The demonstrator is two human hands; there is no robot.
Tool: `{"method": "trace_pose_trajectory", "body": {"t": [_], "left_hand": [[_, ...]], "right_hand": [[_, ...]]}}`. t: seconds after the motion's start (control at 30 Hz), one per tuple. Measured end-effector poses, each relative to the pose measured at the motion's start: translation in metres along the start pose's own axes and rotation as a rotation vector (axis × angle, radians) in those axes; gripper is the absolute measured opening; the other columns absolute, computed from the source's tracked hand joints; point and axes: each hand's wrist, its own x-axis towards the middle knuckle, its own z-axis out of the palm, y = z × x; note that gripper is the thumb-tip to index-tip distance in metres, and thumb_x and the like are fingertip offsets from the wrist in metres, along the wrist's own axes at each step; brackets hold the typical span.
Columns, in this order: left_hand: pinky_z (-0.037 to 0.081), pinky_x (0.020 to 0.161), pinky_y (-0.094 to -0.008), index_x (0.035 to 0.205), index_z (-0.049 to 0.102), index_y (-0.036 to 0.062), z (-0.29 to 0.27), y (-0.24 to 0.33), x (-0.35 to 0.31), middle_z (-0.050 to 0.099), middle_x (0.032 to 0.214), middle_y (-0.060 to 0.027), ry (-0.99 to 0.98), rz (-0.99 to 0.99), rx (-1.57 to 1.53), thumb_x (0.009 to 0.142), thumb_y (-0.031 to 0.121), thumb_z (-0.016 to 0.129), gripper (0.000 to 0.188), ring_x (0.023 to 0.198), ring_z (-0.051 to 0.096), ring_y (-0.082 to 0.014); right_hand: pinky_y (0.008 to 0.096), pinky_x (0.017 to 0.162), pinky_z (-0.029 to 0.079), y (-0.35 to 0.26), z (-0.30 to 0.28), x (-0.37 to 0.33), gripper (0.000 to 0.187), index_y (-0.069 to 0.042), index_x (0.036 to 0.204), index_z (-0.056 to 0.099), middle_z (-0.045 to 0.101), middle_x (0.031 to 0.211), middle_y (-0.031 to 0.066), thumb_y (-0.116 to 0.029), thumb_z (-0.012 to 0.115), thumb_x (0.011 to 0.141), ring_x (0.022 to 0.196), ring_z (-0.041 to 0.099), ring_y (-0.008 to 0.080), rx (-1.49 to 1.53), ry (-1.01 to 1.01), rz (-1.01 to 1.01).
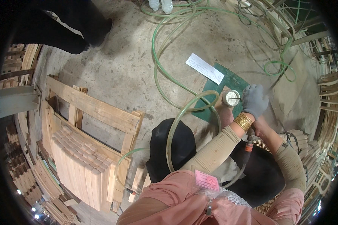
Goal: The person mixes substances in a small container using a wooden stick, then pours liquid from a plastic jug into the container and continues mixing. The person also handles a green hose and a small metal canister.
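My left hand point(255, 99), in a grey glove, has its fingers curled around the front of an air-hose tool whose body is mostly hidden. From the glove a thin dark rod point(234, 98) points left over a small round container point(231, 97) of white material. Whether the rod touches the white material I cannot tell. My bare right hand point(263, 129) is closed on the rear of the tool, partly covered by my left wrist. An orange hose connector point(248, 147) hangs below it. The container is at a green board point(236, 78) on the floor.
A white paper slip point(204, 69) overlaps the board. Green hose point(157, 62) loops across the concrete. At left, a wooden pallet frame point(97, 107) stands by stacked wooden pieces point(82, 161). Another person's dark-clothed legs point(64, 30) are at far left; more wooden parts point(328, 90) line the right.
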Motion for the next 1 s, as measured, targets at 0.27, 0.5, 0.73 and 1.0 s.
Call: {"method": "trace_pose_trajectory", "body": {"t": [0.27, 0.5, 0.73, 1.0], "left_hand": [[0.040, 0.073, -0.0439, 0.076, 0.051, 0.0070, 0.011, -0.003, 0.003, 0.054, 0.081, -0.0151, 0.031, 0.003, -0.019, 0.066, 0.022, 0.060, 0.020, 0.082, 0.051, -0.0346], [0.041, 0.072, -0.0432, 0.077, 0.051, 0.0070, 0.013, -0.001, 0.007, 0.055, 0.081, -0.0143, 0.018, 0.015, 0.004, 0.066, 0.022, 0.061, 0.021, 0.081, 0.051, -0.0343], [0.040, 0.077, -0.0444, 0.076, 0.052, 0.0060, 0.005, 0.000, 0.007, 0.055, 0.083, -0.0164, 0.028, 0.023, -0.024, 0.066, 0.021, 0.059, 0.019, 0.085, 0.052, -0.0351], [0.041, 0.070, -0.0437, 0.077, 0.050, 0.0070, 0.004, -0.006, 0.004, 0.053, 0.079, -0.0136, 0.110, 0.092, 0.029, 0.067, 0.022, 0.062, 0.022, 0.079, 0.051, -0.0336]], "right_hand": [[0.0312, 0.059, 0.048, -0.006, 0.002, -0.002, 0.025, -0.005, 0.111, 0.051, 0.059, 0.095, 0.0068, -0.015, 0.048, 0.088, 0.079, 0.059, 0.0188, -0.050, 0.080, -0.015], [0.0313, 0.055, 0.047, -0.002, 0.000, 0.003, 0.020, -0.008, 0.106, 0.051, 0.058, 0.090, 0.0052, -0.016, 0.049, 0.088, 0.075, 0.059, 0.0180, 0.132, 0.040, -0.038], [0.0313, 0.055, 0.048, -0.003, 0.005, 0.005, 0.018, -0.009, 0.104, 0.051, 0.058, 0.089, 0.0042, -0.015, 0.051, 0.087, 0.073, 0.059, 0.0167, 0.121, 0.059, -0.018], [0.0301, 0.069, 0.047, 0.000, 0.003, 0.007, 0.021, -0.008, 0.108, 0.050, 0.057, 0.097, 0.0042, -0.016, 0.049, 0.089, 0.085, 0.056, 0.0156, 0.040, -0.027, -0.071]]}}
